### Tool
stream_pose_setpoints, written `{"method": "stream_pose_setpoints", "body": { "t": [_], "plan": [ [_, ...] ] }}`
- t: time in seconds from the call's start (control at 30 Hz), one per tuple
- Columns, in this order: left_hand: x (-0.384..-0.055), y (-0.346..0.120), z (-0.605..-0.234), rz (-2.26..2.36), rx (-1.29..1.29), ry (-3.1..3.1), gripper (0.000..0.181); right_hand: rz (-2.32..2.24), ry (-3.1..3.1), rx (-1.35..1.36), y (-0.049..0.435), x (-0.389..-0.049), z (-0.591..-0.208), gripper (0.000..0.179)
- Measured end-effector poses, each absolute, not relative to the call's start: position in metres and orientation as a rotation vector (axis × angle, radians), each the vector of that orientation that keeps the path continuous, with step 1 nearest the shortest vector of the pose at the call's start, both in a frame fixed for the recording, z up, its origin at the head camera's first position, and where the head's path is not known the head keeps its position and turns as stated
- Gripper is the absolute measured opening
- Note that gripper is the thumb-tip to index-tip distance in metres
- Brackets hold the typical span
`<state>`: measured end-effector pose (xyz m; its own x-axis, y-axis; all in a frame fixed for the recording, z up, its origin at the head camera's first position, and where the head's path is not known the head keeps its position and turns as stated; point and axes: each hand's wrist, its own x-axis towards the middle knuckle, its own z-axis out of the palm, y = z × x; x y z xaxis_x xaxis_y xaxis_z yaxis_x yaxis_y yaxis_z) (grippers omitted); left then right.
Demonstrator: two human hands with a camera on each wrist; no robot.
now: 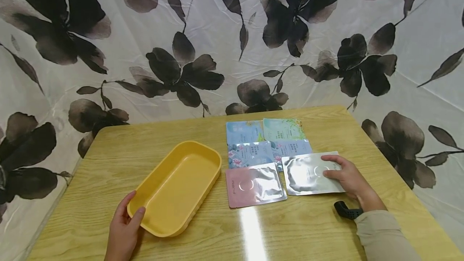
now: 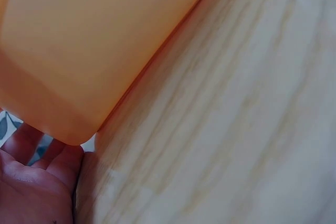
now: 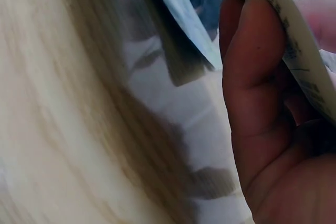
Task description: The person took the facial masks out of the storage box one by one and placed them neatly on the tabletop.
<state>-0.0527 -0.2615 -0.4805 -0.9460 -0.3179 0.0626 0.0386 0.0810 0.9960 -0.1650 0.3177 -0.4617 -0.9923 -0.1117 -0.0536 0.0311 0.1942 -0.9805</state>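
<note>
A yellow plastic basin point(image 1: 188, 184) with rounded corners lies slanted on the table, left of centre. My left hand point(image 1: 125, 222) grips its near left corner, the thumb over the rim. In the left wrist view that hand point(image 2: 39, 187) has its fingers under the basin's corner point(image 2: 79, 77). To the right, my right hand point(image 1: 346, 176) holds the right end of a silvery-white sheet mask packet point(image 1: 302, 174). The right wrist view has this packet point(image 3: 307, 72) pinched between thumb and fingers, tilted off the wood. A pink packet point(image 1: 253, 184) lies just left of it.
Behind these packets lie two floral blue packets point(image 1: 250, 154), a light blue packet point(image 1: 243, 132) and a green one point(image 1: 282, 129). The wooden table point(image 1: 290, 233) ends at a flower-printed cloth point(image 1: 224, 31). A black band point(image 1: 347, 210) is on the right wrist.
</note>
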Motion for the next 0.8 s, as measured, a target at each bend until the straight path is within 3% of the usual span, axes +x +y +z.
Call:
{"method": "stream_pose_setpoints", "body": {
  "t": [0.43,0.8],
  "plan": [
    [-0.052,-0.262,-0.479,-1.955,0.257,-2.094,0.048,-1.832,2.35,-0.062,0.306,-0.167,-0.462,0.053],
    [-0.051,-0.262,-0.479,-1.936,0.255,-2.094,0.047,-1.836,2.297,-0.056,0.299,-0.166,-0.465,0.054]
  ]
}}
